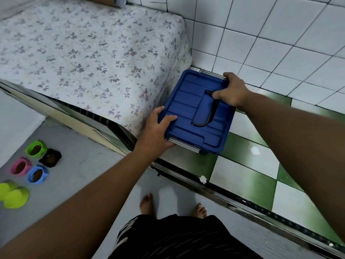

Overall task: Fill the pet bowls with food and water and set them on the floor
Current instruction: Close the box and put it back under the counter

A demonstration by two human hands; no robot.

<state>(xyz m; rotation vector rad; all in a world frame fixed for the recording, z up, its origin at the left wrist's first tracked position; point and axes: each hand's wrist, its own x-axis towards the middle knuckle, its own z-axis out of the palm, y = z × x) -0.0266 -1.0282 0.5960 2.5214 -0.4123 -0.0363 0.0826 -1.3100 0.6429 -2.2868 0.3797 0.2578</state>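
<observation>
Green bowl (35,148), black bowl (50,157), pink bowl (20,166) and blue bowl (37,174) stand close together on the grey floor (84,165) at our far left, each with something brown inside. Two lime bowls (14,194) lie just beside them, touching each other.

We hold a blue plastic box (183,101) with its lid closed. Our left hand (156,128) grips its near edge, thumb on the lid. Our right hand (231,90) grips the far corner, thumb near the dark handle (211,113). We cannot tell if the box rests on something.

It is beside the corner of a mattress (84,53) with a flowered sheet, above green and white floor tiles (242,165), near the white tiled wall (270,34). A metal rail (205,186) runs between the two floors.
</observation>
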